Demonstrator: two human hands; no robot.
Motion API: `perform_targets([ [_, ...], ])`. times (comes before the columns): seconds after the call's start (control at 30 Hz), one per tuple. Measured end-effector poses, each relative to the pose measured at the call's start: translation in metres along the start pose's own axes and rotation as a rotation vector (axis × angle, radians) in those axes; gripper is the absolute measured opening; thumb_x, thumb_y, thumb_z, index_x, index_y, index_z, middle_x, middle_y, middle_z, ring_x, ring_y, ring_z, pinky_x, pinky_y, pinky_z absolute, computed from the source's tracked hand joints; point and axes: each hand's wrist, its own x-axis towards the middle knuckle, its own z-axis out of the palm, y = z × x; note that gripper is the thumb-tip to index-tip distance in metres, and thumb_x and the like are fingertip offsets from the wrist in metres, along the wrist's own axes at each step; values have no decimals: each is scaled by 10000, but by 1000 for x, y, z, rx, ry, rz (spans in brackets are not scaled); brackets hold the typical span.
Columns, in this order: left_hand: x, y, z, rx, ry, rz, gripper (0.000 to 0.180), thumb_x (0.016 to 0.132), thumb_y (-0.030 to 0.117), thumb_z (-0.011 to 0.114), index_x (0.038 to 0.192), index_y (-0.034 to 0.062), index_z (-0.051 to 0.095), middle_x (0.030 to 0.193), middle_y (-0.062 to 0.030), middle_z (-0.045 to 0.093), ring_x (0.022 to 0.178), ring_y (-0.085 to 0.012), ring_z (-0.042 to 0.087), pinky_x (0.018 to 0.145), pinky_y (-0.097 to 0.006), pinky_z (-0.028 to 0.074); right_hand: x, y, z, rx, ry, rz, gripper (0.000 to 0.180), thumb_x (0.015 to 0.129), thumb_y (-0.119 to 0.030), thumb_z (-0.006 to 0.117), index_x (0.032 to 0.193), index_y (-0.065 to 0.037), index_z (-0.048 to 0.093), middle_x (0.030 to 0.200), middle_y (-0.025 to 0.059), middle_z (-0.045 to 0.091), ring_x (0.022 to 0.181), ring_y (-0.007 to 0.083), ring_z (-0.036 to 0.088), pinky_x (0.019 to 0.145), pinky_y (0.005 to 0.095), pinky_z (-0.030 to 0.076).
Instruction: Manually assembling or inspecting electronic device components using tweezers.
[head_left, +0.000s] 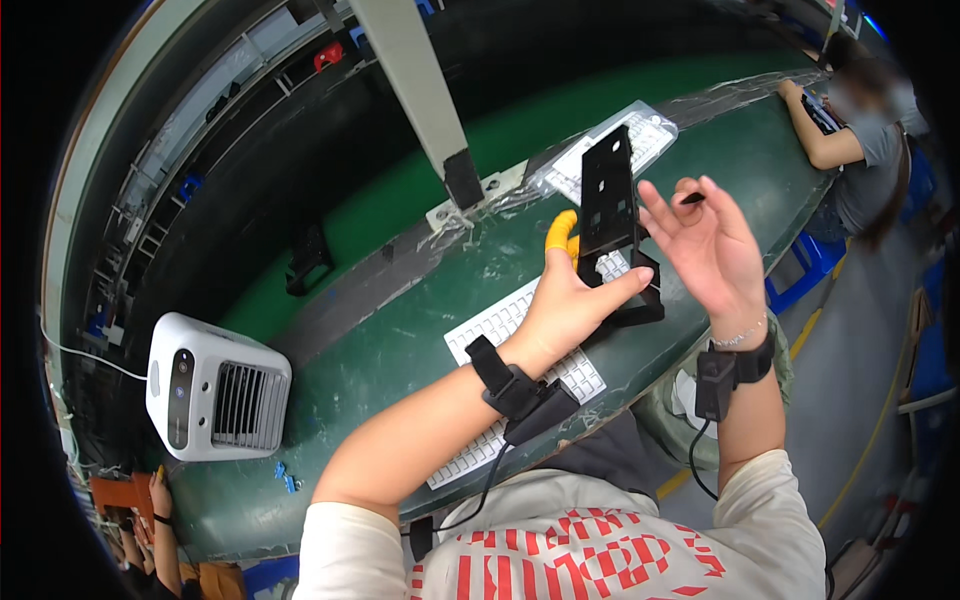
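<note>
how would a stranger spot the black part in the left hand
Find the green table, then the white keyboards lying in front of the person. Over them, the left hand, with yellow finger covers, holds the black part: a long, flat panel with cutouts. It is far larger than the small dark piece in the right hand.

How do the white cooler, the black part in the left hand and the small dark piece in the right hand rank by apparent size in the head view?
1. White cooler
2. Black part, partly covered by the left hand
3. Small dark piece
</note>
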Motion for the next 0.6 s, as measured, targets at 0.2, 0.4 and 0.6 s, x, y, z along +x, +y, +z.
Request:
perform_targets([
  [0.2,-32,28,-25,-155,16,86,778,677,71,619,1221,-24,71,993,-115,439,880,-142,465,752,-252,406,-23,34,86,-126,-113,-35,246,872,-205,312,812,-14,456,766,40,521,1168,292,277,996,412,154],
  [0.4,-91,56,-108,-238,-3,-71,567,694,274,461,1177,12,324,1125,-160,424,1036,-248,416,895,-361,309,-44,54,76,-415,-235,-47,217,860,-254,362,951,-59,334,852,139,565,814,203,541,802,347,385],
  [0.6,-170,37,-178,-445,11,-144,686,625,418,438,1141,-29,376,1158,-180,404,1028,-284,410,894,-396,281,-66,121,57,-831,11,107,171,788,-46,499,882,-51,357,851,147,567,607,43,450,530,149,365],
])
